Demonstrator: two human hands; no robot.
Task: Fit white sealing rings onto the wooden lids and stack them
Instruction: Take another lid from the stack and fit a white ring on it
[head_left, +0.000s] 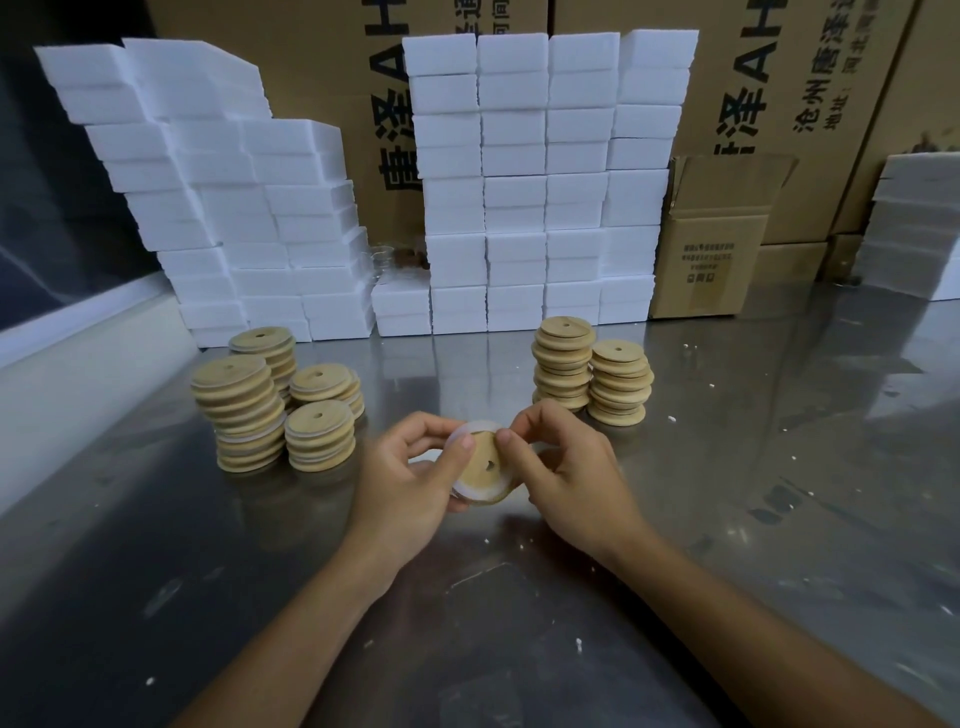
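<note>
Two hands meet at the centre of my view, both working on one wooden lid (485, 464) held tilted above the steel table (727, 519). My left hand (410, 478) grips the lid from nine o'clock, thumb pressed on the white ring (470, 431) that wraps the lid's upper and left edge. My right hand (563, 480) pinches the rim from three o'clock, thumb on the wooden face near the top. The ring looks only partly seated: it shows along the top and left side, while the lower right edge is plain wood, so I judge the fitting step is midway.

Four stacks of lids (244, 410) stand at ten o'clock, several with white bands between the discs, probably the finished ones. Two more stacks (589, 371) stand at one o'clock with no white that I can see, likely the supply. White foam blocks (519, 182) and cardboard boxes (711, 244) fill the back at twelve.

Next I would need to work the ring round the remaining edge with my thumbs, turning the lid, then set it on a ten o'clock stack, squarely so it does not topple.
</note>
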